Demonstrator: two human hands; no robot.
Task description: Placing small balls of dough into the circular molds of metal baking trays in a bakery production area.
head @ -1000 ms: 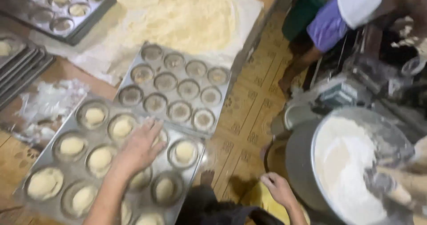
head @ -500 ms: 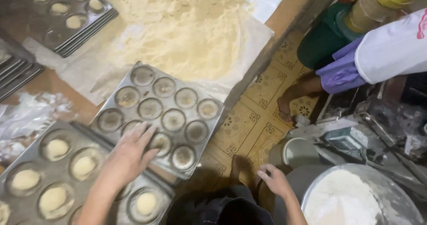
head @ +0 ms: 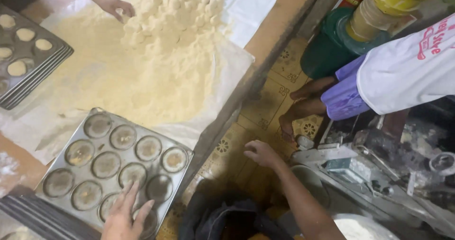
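At the bottom left of the frame, an empty muffin tray (head: 113,166) is sitting on the table, tilted so one corner is pointing up and left. My left hand (head: 124,216) is lying flat on its near corner with fingers spread, pressing, not gripping. My right hand (head: 262,153) is hanging loose and open over the patterned floor (head: 265,112), farther from the tray. Above the tray, a big pile of crumbly dough (head: 142,64) is lying on white paper, and another person's hand (head: 115,6) is touching it.

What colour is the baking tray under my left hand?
Dull silver-grey metal, with greased brownish cups; the tray under the left hand shows in the head view.
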